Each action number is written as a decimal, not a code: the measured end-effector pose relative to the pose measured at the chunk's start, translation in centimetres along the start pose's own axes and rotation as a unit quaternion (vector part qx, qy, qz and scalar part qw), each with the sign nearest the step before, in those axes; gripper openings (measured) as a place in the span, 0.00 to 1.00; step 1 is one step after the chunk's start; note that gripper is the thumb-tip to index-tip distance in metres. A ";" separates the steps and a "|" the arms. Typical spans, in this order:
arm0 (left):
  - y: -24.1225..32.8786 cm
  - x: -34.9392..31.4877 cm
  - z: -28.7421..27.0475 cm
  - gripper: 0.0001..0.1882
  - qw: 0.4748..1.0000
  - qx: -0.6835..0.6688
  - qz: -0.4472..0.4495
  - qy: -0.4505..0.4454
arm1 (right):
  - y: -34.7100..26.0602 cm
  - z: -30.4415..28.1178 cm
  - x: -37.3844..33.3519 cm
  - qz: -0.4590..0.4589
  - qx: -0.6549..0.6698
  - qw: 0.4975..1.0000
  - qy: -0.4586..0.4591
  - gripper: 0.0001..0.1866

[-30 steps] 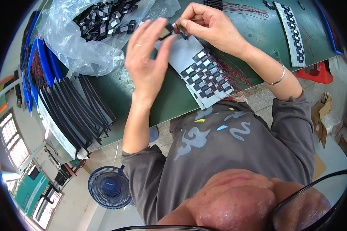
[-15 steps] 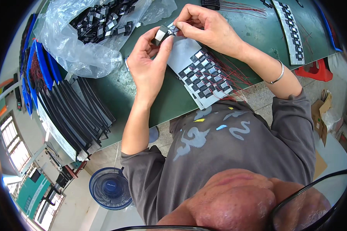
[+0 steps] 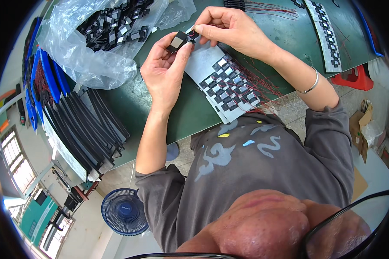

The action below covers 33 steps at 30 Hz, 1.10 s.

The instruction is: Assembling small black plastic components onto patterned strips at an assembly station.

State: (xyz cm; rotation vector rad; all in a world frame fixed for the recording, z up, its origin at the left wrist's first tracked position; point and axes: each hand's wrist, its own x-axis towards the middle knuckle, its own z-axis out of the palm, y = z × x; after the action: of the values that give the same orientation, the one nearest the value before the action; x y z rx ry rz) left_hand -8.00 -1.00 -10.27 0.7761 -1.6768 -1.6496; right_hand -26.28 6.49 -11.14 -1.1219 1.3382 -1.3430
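Observation:
Between the thumb and fingers of my left hand [image 3: 166, 64] is a small black part [image 3: 177, 42] with a pale square face. My right hand [image 3: 222, 30] pinches at its right end, where a bit of red wire shows; the fingertips hide most of what they grip. Below my hands lies a pale sheet [image 3: 202, 60] on the green table. Rows of small black parts [image 3: 229, 84] with silvery squares sit on that sheet, their thin red wires [image 3: 263, 82] trailing off to the right.
A clear plastic bag [image 3: 112, 71] holding many black parts [image 3: 114, 26] stands at the far left. Long black strips [image 3: 80, 125] are stacked along the left edge. Another sheet of parts [image 3: 326, 39] lies at the right, beyond it a blue-edged tray [image 3: 367, 28]. A blue fan [image 3: 124, 211] is below.
The black part in my left hand has tilted and moved slightly left and down. My right fingers have shifted a little and stay at its end.

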 end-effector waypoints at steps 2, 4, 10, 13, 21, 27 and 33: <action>-0.2 0.0 -0.2 0.17 1.000 0.001 -0.002 -0.005 | 0.0 -0.1 0.0 0.014 0.015 1.000 -0.006 0.10; -0.4 0.1 -0.3 0.18 0.994 0.102 0.042 0.002 | 0.0 -0.2 0.0 0.028 0.030 0.999 -0.012 0.10; -0.7 0.9 -0.5 0.21 0.861 0.384 0.332 0.012 | -0.5 0.2 0.1 0.018 0.099 0.995 -0.009 0.04; -0.8 1.1 -0.7 0.21 0.843 0.420 0.336 0.006 | -1.0 0.3 0.0 0.010 0.069 0.998 0.005 0.04; -0.8 1.0 -1.0 0.21 0.841 0.431 0.324 -0.032 | -0.6 0.4 -0.5 -0.020 -0.050 0.999 -0.009 0.06; -1.0 1.0 -0.6 0.20 0.796 0.490 0.357 -0.004 | -0.3 0.7 -0.5 0.001 -0.012 1.000 0.014 0.06; -0.8 0.5 -0.2 0.20 0.702 0.574 0.421 0.025 | -2.0 1.1 -0.6 -0.035 0.071 0.997 -0.015 0.12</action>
State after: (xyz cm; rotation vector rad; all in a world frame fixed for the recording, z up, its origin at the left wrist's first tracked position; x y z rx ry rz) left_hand -8.19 -1.59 -11.04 0.3678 -2.4130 0.1837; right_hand -25.07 6.93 -9.14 -1.0976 1.1720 -1.4423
